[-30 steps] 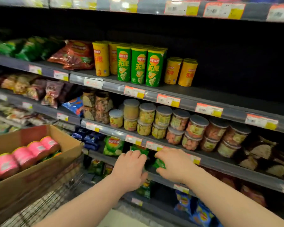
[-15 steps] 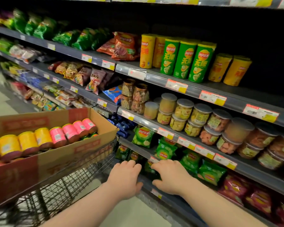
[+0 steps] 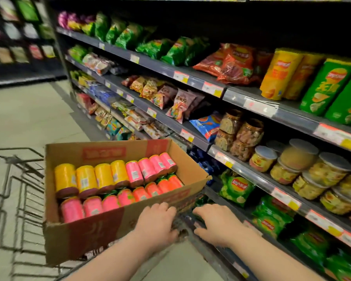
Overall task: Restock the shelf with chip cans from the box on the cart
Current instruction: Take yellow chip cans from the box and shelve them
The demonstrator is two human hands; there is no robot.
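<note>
Centre-left, a brown cardboard box (image 3: 89, 236) of yellow, pink and orange chip cans (image 3: 101, 177) sits on the wire cart (image 3: 18, 159). The left hand (image 3: 157, 222) bends its fingers over the box's near corner, grip unclear; the right hand (image 3: 217, 224) lies flat, empty.

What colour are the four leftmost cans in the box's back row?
Those chip cans are yellow, best seen in the head view.

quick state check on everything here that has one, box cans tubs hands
box, open at the top, sitting on the cart
cans in the box, lying on their sides in rows
cans on the shelf, standing upright
tubs, lidded, stacked two high
left hand, fingers bent at the box's near corner, grip unclear
right hand, fingers straight, holding nothing
</note>
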